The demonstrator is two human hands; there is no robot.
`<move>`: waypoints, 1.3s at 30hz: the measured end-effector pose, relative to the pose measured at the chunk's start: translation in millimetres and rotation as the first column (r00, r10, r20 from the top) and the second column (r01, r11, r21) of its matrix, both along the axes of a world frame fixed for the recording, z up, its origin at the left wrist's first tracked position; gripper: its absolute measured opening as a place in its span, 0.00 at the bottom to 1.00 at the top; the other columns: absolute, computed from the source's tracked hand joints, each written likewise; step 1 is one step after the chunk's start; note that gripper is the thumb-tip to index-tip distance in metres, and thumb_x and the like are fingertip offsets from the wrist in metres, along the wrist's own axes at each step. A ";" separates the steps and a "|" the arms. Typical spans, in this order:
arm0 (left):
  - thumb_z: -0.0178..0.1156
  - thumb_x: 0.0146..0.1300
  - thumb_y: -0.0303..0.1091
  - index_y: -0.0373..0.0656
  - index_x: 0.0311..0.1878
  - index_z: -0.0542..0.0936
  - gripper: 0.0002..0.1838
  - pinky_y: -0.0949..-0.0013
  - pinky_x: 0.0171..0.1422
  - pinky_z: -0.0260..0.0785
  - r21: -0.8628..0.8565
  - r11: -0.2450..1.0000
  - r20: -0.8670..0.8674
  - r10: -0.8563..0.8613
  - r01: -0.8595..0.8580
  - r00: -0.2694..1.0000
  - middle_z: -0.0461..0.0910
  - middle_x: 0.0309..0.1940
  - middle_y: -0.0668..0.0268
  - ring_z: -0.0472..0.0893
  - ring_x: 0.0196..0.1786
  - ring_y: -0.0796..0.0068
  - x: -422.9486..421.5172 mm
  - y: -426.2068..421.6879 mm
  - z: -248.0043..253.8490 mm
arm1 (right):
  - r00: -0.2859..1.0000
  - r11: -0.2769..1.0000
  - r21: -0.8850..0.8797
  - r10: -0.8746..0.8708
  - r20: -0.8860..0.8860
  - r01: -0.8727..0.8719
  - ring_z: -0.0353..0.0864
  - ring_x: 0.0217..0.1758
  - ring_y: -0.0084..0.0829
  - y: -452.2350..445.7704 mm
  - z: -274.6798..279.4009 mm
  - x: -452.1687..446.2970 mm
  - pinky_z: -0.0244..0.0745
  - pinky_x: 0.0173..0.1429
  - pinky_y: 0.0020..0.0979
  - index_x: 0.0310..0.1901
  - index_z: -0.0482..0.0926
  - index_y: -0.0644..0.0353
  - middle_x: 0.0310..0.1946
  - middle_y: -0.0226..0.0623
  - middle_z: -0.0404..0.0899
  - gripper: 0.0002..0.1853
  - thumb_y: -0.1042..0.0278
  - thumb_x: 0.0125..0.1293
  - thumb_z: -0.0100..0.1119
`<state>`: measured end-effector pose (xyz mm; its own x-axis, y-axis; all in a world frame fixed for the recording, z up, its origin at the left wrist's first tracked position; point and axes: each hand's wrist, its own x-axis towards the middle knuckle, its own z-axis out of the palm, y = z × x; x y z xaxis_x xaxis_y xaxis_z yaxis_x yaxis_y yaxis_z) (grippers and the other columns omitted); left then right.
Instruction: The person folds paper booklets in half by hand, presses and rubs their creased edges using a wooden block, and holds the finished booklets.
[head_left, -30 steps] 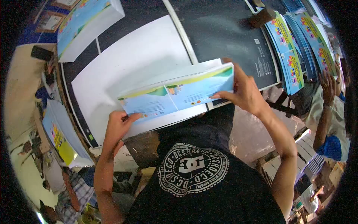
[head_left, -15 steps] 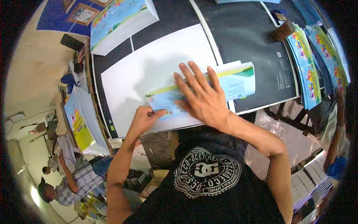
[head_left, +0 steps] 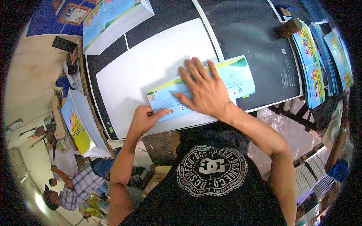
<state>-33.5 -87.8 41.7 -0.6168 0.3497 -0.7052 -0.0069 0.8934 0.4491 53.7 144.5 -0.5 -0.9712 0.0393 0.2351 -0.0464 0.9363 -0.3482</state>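
Observation:
A folded printed sheet (head_left: 238, 77), light blue with a green-and-yellow band along its far edge, lies across a large white sheet (head_left: 151, 56) at the front of the table. My right hand (head_left: 205, 88) rests palm down over its middle, fingers spread, covering part of the print. At the lower-left corner, my left hand (head_left: 145, 119) pinches the folded sheet, thumb on top and the other fingers curled. The right end of the sheet reaches past a pale strip onto the black table surface (head_left: 252, 41).
A thick stack of printed sheets (head_left: 117, 24) stands at the back left. Another stack (head_left: 81, 124) sits beyond the table's left edge. To the right are more printed stacks (head_left: 311, 71) and a brown block (head_left: 290, 28). A person in a checked shirt (head_left: 81, 190) is at lower left.
The folded sheet now lies flatter, its white inner edge no longer showing at the top. My right hand has shifted slightly up and left; the left hand keeps its pinch.

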 end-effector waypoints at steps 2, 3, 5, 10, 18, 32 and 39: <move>0.70 0.61 0.47 0.35 0.44 0.86 0.21 0.71 0.30 0.65 -0.016 0.999 -0.040 -0.031 0.030 0.999 0.81 0.24 0.69 0.73 0.25 0.82 1.7 -3.4 -1.7 | 1.000 1.000 -0.003 -0.002 0.004 0.002 0.59 0.76 0.48 0.1 -1.1 -0.3 0.52 0.76 0.56 0.65 0.73 0.60 0.70 0.49 0.65 0.36 0.36 0.70 0.46; 0.70 0.61 0.48 0.35 0.47 0.85 0.23 0.71 0.30 0.65 -0.024 0.999 -0.062 -0.047 0.046 0.997 0.81 0.25 0.69 0.73 0.25 0.80 2.8 -1.9 0.6 | 1.000 1.000 -0.006 0.000 0.002 0.000 0.59 0.76 0.48 0.3 -1.9 -0.7 0.52 0.76 0.56 0.65 0.73 0.59 0.70 0.49 0.65 0.35 0.36 0.70 0.46; 0.68 0.63 0.45 0.35 0.53 0.80 0.24 0.70 0.36 0.67 -0.049 0.999 -0.455 -0.026 0.005 0.890 0.80 0.34 0.66 0.74 0.31 0.75 13.7 3.6 14.7 | 1.000 1.000 -0.001 0.000 0.005 0.000 0.59 0.77 0.48 0.2 -2.1 0.6 0.52 0.77 0.56 0.65 0.73 0.58 0.71 0.50 0.65 0.35 0.36 0.70 0.45; 0.53 0.72 0.50 0.33 0.63 0.66 0.29 0.61 0.56 0.66 0.642 0.738 -0.686 0.431 0.209 0.586 0.71 0.56 0.54 0.72 0.52 0.65 52.6 54.3 45.9 | 1.000 1.000 0.031 0.005 0.023 -0.005 0.57 0.77 0.48 -0.2 0.4 0.6 0.50 0.77 0.55 0.66 0.72 0.56 0.71 0.49 0.64 0.34 0.36 0.71 0.44; 0.29 0.75 0.64 0.33 0.68 0.63 0.40 0.55 0.74 0.55 0.731 0.641 -0.634 0.509 0.234 0.582 0.66 0.67 0.49 0.63 0.72 0.54 48.9 133.9 -51.5 | 0.982 0.963 -0.259 0.024 -0.186 -0.072 0.63 0.75 0.48 13.4 -6.8 -1.0 0.57 0.76 0.49 0.65 0.71 0.64 0.68 0.51 0.68 0.28 0.57 0.68 0.51; 0.48 0.72 0.38 0.36 0.57 0.75 0.18 0.50 0.62 0.60 0.114 0.922 -0.985 0.058 0.370 0.160 0.77 0.50 0.50 0.74 0.53 0.48 72.7 160.3 -48.6 | 0.716 0.658 -0.531 0.017 -0.697 -0.533 0.62 0.75 0.45 -4.3 57.7 33.3 0.59 0.70 0.58 0.64 0.72 0.58 0.69 0.47 0.68 0.37 0.43 0.59 0.63; 0.47 0.72 0.35 0.36 0.59 0.72 0.18 0.50 0.66 0.54 0.060 0.917 -0.967 -0.045 0.394 0.253 0.74 0.51 0.53 0.71 0.55 0.53 67.3 157.5 -48.2 | 0.279 0.586 -0.265 -0.069 -0.958 -0.766 0.69 0.72 0.40 -19.9 112.2 46.7 0.62 0.71 0.56 0.61 0.76 0.54 0.68 0.40 0.71 0.31 0.37 0.70 0.45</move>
<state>33.9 69.7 -6.6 -0.6413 0.6276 0.4415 0.7471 0.6420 0.1726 100.4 124.6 111.7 -0.1650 0.2798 0.9458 -0.9317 0.2705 -0.2426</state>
